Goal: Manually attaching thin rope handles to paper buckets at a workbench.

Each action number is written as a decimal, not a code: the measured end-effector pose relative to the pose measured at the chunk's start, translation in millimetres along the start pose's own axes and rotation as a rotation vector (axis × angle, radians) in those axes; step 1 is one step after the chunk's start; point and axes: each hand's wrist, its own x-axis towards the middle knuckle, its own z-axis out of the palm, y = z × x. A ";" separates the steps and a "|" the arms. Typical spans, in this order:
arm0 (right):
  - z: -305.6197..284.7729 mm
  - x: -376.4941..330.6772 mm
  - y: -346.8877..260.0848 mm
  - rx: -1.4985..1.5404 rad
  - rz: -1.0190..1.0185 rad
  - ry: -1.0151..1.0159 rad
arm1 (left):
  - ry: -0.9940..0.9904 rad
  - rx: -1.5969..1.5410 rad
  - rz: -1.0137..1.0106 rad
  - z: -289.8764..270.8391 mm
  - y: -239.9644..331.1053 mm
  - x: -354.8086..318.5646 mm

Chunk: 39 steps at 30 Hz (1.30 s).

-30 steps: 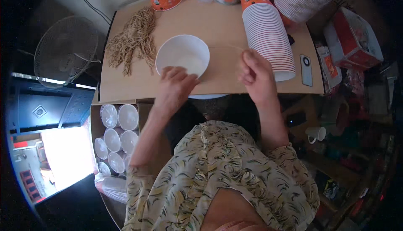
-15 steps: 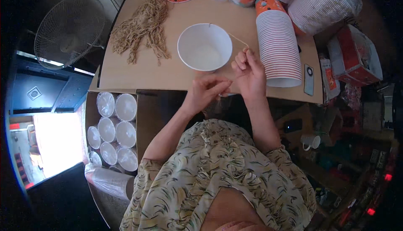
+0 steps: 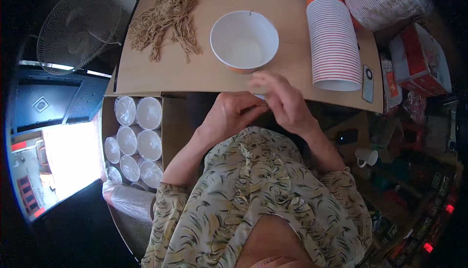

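A large white paper bucket (image 3: 243, 41) stands upright on the table, its open mouth towards me and a strip of orange showing under the rim. A short bit of cord (image 3: 251, 12) shows at its far rim. Just in front of the table's near edge, my left hand (image 3: 230, 114) is closed with thumb and fingers pinched; a small pale bit shows by its fingertips, too hidden to name. My right hand (image 3: 285, 103) is close beside it, its fingers raised and smeared by motion, so its grip is unclear. A tangled bundle of tan cords (image 3: 168, 19) lies left of the bucket.
A nested stack of paper buckets (image 3: 334, 44) lies on the table at right, with a phone-like slab (image 3: 367, 84) beside it. More bagged stacks (image 3: 382, 0) sit at the back right. A carton of wrapped buckets (image 3: 148, 112) and a fan (image 3: 78, 29) are at left.
My right hand has come down and left from beside the bucket to my left hand. The thin cord that ran from the bucket to its fingers no longer shows. The view has shifted slightly.
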 end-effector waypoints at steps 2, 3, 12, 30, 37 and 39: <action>-3.3 -2.3 -8.6 0.073 0.123 -0.064 | -0.001 -0.005 0.081 -3.0 3.2 5.2; -5.3 -2.8 -10.7 0.141 0.243 -0.127 | -0.034 0.029 0.041 -7.9 8.0 8.0; -21.6 -8.5 15.4 0.187 0.207 -0.216 | -0.060 -0.093 -0.079 -20.5 -5.3 12.5; 11.0 58.0 7.2 -0.108 -0.068 0.456 | 0.200 0.161 -0.147 -65.9 -30.8 54.5; 32.6 56.1 17.0 -0.199 -0.057 0.429 | 0.260 0.126 -0.049 -60.9 -38.6 51.2; 33.7 55.7 20.4 -0.230 -0.048 0.415 | 0.258 0.132 -0.043 -59.0 -35.4 52.1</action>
